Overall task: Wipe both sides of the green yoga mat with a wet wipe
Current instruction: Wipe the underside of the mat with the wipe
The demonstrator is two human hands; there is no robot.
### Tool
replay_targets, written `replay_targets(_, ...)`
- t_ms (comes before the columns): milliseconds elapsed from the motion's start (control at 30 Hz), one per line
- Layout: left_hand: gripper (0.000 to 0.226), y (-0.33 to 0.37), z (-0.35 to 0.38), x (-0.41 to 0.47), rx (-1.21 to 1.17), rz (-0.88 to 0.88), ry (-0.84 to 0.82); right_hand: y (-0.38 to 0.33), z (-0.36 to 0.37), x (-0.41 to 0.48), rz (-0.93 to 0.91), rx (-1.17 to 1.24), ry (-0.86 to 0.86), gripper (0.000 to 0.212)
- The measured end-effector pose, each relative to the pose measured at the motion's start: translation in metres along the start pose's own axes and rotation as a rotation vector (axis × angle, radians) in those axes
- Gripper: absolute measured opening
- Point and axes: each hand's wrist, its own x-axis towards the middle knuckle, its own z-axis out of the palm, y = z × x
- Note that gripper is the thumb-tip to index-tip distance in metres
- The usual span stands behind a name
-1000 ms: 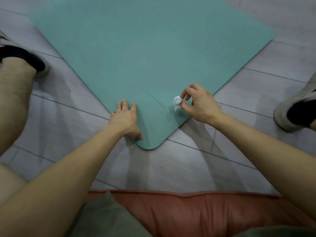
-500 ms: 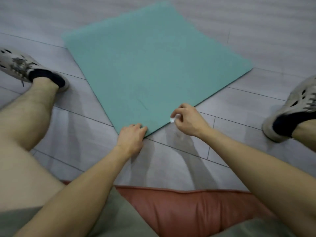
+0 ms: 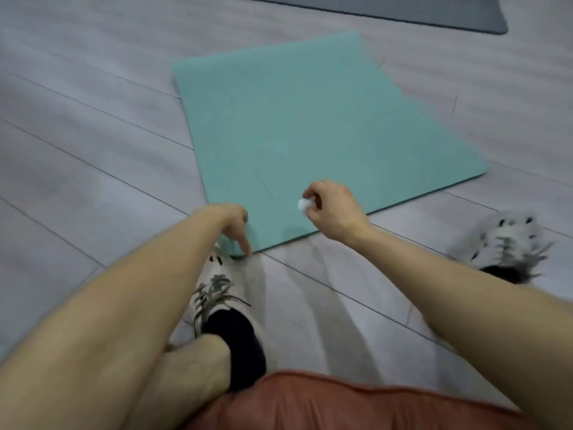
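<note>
Green mat flat; right hand pinches wipe, left hand at 6 o'clock corner, grip unclear; underside probably pending.

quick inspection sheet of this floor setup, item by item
surface: grey floor, with the green mat lying flat on it
job's things: crumpled white wipe at the mat's near edge
clutter: nothing seen
hands: right hand pinches the wipe; left hand has a finger down at the mat's near corner, grip unclear
cables: nothing seen
surroundings: left shoe, right shoe, red cushion, dark mat at the far edge
</note>
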Motion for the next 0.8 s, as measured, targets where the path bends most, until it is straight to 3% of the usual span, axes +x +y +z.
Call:
replay_targets(67,0.11,-0.012,-0.012,0.013,-0.095,0.03,-0.042,0.001,0.013,0.017,-0.041,-0.021,-0.058,0.022)
replay_targets(200,0.115,-0.027,-0.003,0.055,-0.182,0.019,0.222,0.018,0.042,0.053,-0.138,-0.086,-0.186,0.021)
replay_targets(333,0.144,-0.022,0.012,0.085,-0.221,-0.015,0.171,0.055,0.06,0.091,-0.027,-0.143,-0.063,0.022)
replay_targets(400,0.144,-0.017,0.011,0.088,-0.245,-0.035,0.168,0.058,0.073,0.094,0.121,-0.092,0.035,0.019)
replay_targets(433,0.143,-0.016,0.01,0.087,-0.248,-0.037,0.184,0.049,0.083,0.084,0.098,-0.064,0.041,0.018)
replay_targets(567,0.141,-0.02,0.011,0.084,-0.206,-0.037,0.226,0.006,0.11,0.018,-0.507,0.07,-0.321,0.012)
replay_targets(633,0.142,-0.02,0.013,0.083,-0.19,-0.023,0.208,0.02,0.101,0.043,-0.638,-0.003,-0.348,0.013)
replay_targets(667,0.142,-0.019,0.013,0.081,-0.187,-0.017,0.201,0.032,0.096,0.066,-0.565,-0.037,-0.261,0.014)
replay_targets(733,0.142,-0.017,0.01,0.08,-0.193,-0.029,0.207,0.061,0.082,0.114,-0.232,-0.084,-0.019,0.016)
replay_targets(800,0.142,-0.016,0.006,0.078,-0.209,-0.041,0.218,0.069,0.079,0.13,0.025,-0.056,0.106,0.017)
